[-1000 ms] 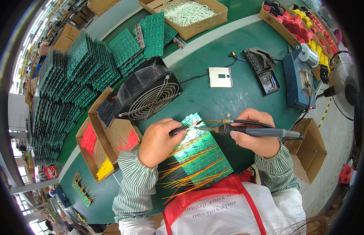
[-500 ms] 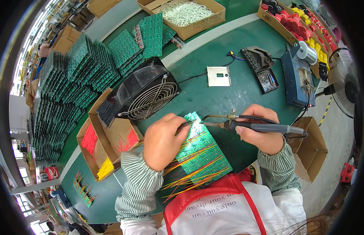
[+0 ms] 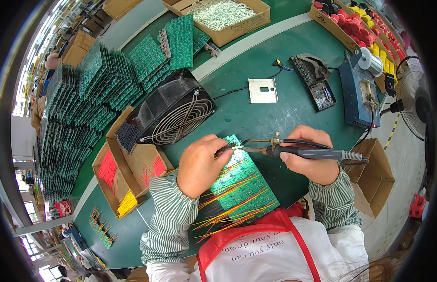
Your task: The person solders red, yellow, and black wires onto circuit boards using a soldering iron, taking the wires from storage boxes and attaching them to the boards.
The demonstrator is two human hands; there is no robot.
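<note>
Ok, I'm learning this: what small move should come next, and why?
Probably hold the thin dark wires steady at the far end of the green rectangular circuit board: the left hand pinches them there, and the grey soldering iron points there.

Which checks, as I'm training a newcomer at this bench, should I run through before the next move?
1. Soldering iron held in the right hand: ok, gripped around its handle.
2. Left hand at the upper end of the circuit board: ok, fingers pinched together there.
3. Left fingertips well away from the iron's tip: not ok, they look close to it.
4. Tip touching the board: cannot tell, the contact is too small.
5. Red and yellow wires lower on the board clear of the tip: ok, they trail off to the left.
6. Solder spool at the blue station: ok.
</note>
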